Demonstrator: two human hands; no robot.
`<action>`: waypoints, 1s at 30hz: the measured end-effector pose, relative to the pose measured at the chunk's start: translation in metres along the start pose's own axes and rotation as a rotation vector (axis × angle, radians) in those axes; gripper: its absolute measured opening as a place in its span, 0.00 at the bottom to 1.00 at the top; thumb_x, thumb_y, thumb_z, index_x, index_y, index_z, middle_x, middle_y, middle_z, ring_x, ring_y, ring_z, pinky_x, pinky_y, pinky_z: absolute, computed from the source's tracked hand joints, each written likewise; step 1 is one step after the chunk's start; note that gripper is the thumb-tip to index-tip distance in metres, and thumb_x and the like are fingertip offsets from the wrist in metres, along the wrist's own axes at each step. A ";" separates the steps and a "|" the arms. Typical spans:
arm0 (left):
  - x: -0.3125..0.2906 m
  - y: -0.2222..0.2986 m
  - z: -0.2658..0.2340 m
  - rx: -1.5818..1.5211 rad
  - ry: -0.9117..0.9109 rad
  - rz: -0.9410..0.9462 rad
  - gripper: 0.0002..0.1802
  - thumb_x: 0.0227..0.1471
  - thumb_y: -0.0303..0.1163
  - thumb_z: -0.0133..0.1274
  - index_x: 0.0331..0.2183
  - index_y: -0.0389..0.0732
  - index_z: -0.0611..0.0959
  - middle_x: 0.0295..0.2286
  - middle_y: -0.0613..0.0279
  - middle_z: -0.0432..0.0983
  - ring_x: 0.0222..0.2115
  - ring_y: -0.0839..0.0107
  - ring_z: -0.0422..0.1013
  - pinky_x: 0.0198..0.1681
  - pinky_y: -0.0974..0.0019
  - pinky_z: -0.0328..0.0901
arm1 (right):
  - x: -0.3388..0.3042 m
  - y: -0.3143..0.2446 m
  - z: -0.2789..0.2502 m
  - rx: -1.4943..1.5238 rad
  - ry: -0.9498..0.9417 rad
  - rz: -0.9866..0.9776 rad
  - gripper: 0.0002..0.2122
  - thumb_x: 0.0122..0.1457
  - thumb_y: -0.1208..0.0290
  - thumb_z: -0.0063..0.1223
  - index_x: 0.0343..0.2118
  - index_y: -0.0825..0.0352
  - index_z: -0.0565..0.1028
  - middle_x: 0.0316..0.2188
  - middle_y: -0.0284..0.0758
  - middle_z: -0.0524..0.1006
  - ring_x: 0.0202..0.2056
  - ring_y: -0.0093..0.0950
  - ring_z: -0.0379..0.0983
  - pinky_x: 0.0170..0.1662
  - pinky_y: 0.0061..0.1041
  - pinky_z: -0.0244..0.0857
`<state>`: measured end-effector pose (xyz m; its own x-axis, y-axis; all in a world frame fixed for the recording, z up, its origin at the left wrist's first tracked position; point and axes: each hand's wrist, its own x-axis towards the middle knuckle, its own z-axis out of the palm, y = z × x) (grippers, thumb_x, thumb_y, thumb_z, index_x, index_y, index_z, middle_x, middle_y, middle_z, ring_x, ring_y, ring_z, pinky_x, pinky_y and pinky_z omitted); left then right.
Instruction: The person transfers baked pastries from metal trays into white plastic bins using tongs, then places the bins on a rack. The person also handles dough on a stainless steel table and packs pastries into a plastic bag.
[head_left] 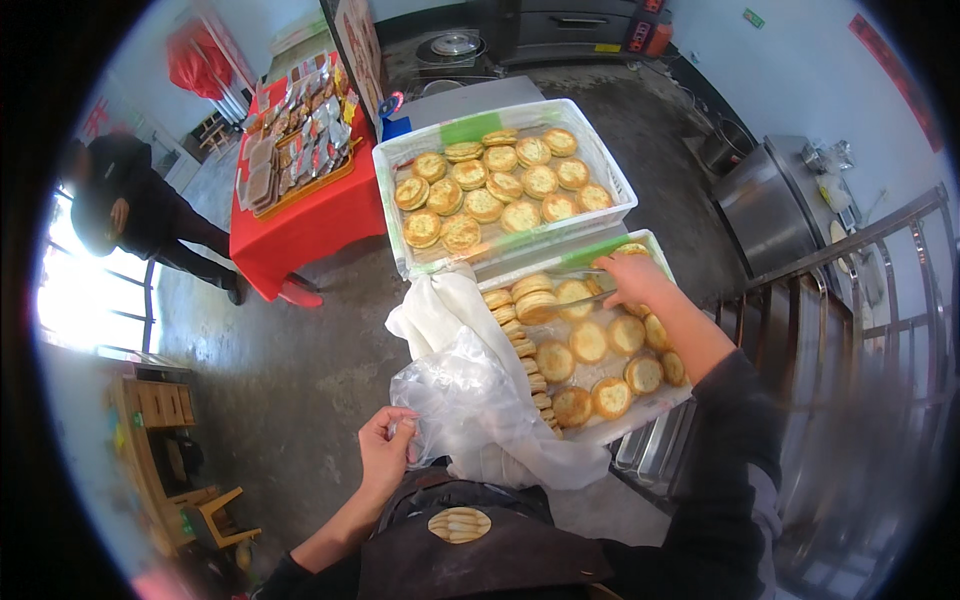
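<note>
My left hand (385, 452) pinches the edge of a clear plastic bag (455, 390) beside the near crate. In my right hand (640, 280) is a pair of metal tongs (574, 274), reaching left over this crate. The tong tips are at some round golden flatbreads (534, 298); whether they grip one is hard to tell. Inside the near white crate (655, 243), more flatbreads (588, 342) lie flat, with a tight row standing on edge along the left side. A white cloth (430, 310) drapes over that crate's left side, partly under the bag.
A second white crate (622, 190) of flatbreads stands just beyond. Packaged foods sit on a red-covered table (330, 215) at far left, near a standing person (140, 195). Metal railings (870, 250) and a steel cabinet (765, 195) are on the right. A wooden stool (215, 515) stands lower left.
</note>
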<state>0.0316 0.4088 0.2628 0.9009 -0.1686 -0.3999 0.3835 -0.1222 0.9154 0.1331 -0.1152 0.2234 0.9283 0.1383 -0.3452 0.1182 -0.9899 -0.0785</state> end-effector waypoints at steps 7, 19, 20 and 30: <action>0.005 0.003 0.007 -0.024 -0.003 0.000 0.06 0.64 0.28 0.55 0.40 0.36 0.84 0.24 0.66 0.77 0.16 0.83 0.66 0.18 0.75 0.59 | 0.010 -0.011 0.001 -0.035 -0.052 -0.072 0.35 0.43 0.54 0.77 0.54 0.60 0.75 0.43 0.42 0.81 0.46 0.44 0.79 0.48 0.43 0.73; 0.047 0.036 0.024 -0.168 -0.059 -0.089 0.08 0.66 0.33 0.52 0.39 0.39 0.82 0.25 0.68 0.76 0.18 0.82 0.64 0.20 0.76 0.57 | 0.015 -0.017 0.050 0.125 -0.046 -0.057 0.29 0.49 0.53 0.73 0.52 0.59 0.78 0.38 0.43 0.84 0.43 0.46 0.80 0.44 0.44 0.73; 0.054 0.041 0.026 -0.188 -0.080 -0.098 0.08 0.65 0.33 0.53 0.40 0.39 0.82 0.26 0.69 0.75 0.19 0.82 0.64 0.20 0.76 0.57 | 0.005 -0.014 0.053 0.205 -0.068 -0.006 0.29 0.48 0.52 0.74 0.52 0.59 0.78 0.39 0.42 0.84 0.44 0.46 0.80 0.45 0.44 0.73; 0.115 0.092 0.072 -0.244 -0.220 -0.086 0.12 0.64 0.30 0.54 0.47 0.37 0.81 0.28 0.67 0.77 0.17 0.82 0.63 0.20 0.76 0.58 | -0.166 -0.093 0.011 1.485 0.111 0.372 0.22 0.53 0.73 0.70 0.51 0.68 0.78 0.29 0.28 0.78 0.22 0.14 0.69 0.23 0.18 0.61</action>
<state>0.1563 0.3082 0.2978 0.8082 -0.3780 -0.4517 0.5171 0.0884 0.8513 -0.0362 -0.0456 0.2778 0.8534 -0.1716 -0.4922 -0.5044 -0.0335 -0.8628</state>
